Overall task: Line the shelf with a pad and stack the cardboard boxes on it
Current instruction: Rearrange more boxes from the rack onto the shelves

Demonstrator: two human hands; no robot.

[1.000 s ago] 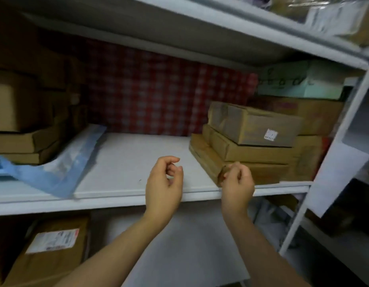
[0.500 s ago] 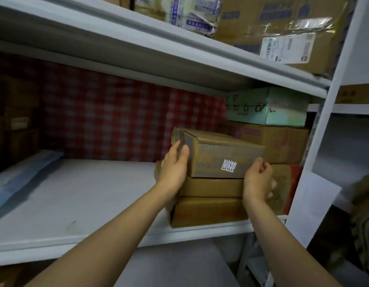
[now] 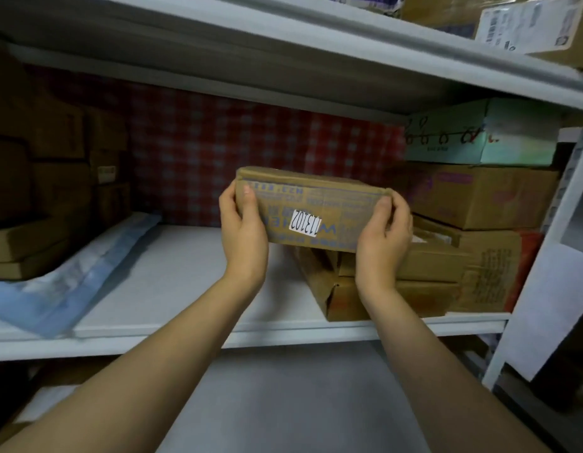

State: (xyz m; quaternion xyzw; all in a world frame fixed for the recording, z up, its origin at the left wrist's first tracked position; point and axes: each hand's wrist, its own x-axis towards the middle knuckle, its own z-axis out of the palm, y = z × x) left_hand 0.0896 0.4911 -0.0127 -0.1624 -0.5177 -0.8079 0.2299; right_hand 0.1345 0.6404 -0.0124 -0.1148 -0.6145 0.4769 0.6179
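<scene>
One wide-angle view, worn on the head, faces straight into the shelf bay from close in front, tilted slightly down. The shelf board [image 3: 136, 346] crosses the lower middle, the checked back wall [image 3: 218, 152] faces the lens, and the upper shelf [image 3: 316, 37] bows overhead. The left hand [image 3: 242, 233] and right hand [image 3: 383, 237] reach in from below, holding the cardboard box [image 3: 311, 207] at centre.
</scene>
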